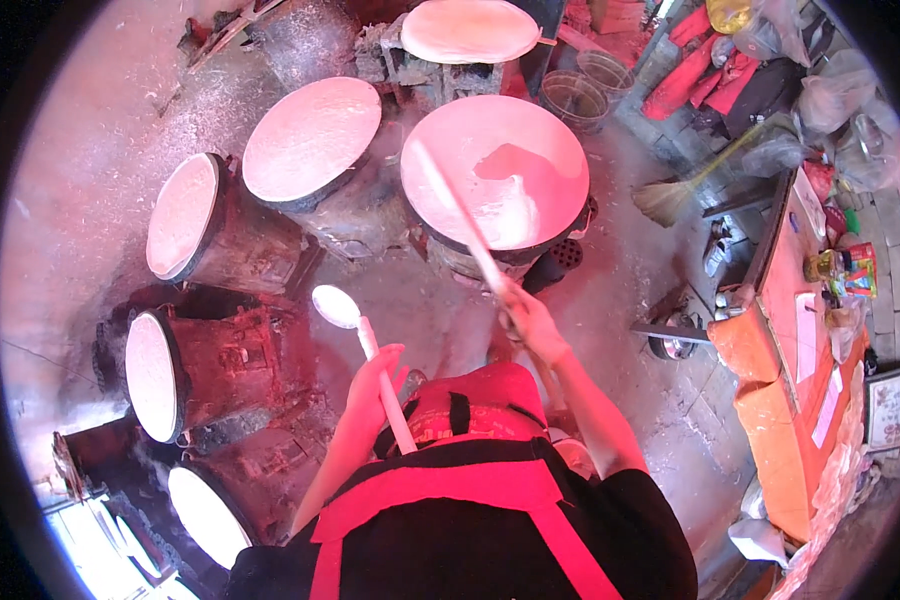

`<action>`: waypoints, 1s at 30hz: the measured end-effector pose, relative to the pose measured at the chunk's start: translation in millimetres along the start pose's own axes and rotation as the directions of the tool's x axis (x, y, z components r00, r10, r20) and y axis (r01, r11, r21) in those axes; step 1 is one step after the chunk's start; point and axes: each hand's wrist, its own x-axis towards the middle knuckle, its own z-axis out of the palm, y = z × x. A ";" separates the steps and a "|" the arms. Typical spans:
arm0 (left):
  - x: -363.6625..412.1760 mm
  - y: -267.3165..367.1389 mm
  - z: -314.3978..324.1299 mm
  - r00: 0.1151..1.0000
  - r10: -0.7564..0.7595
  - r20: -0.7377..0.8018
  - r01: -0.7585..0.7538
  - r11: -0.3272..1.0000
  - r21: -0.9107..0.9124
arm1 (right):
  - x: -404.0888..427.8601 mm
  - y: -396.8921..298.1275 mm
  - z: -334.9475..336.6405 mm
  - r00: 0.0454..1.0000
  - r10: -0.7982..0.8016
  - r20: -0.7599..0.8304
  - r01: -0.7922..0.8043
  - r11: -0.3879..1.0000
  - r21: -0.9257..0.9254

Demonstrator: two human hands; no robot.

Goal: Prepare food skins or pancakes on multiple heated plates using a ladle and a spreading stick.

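Note:
My right hand grips a long flat wooden stick, its blurred far end over the nearest round griddle. A thin pale batter layer covers most of that griddle. One darker patch shows in the layer, with a whiter streak below it. In my left hand is a long-handled ladle, its whitish round bowl pointing away from me, clear of the griddles. Its lower shaft passes in front of my apron.
More griddles on drum stoves curve leftward, including a tilted one and one lower left. Large flat round sheets rest on a stand behind. Two buckets, a honeycomb coal briquette, a broom and an orange-covered table are to the right.

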 end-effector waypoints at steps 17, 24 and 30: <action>-16.7 -25.3 80.2 0.991 0.132 -0.017 -0.132 0.991 0.033 | -17.7 -19.0 -132.9 0.874 0.464 -0.144 -0.392 0.848 0.357; -6.3 -27.3 75.4 0.991 0.124 -0.054 -0.124 0.992 -0.001 | -35.6 -34.1 -125.7 0.913 0.407 0.036 -0.390 0.843 0.370; -5.9 -11.3 82.8 0.994 0.105 -0.022 -0.107 0.989 -0.098 | 40.8 -46.1 -167.1 0.893 0.408 -0.193 -0.289 0.845 0.450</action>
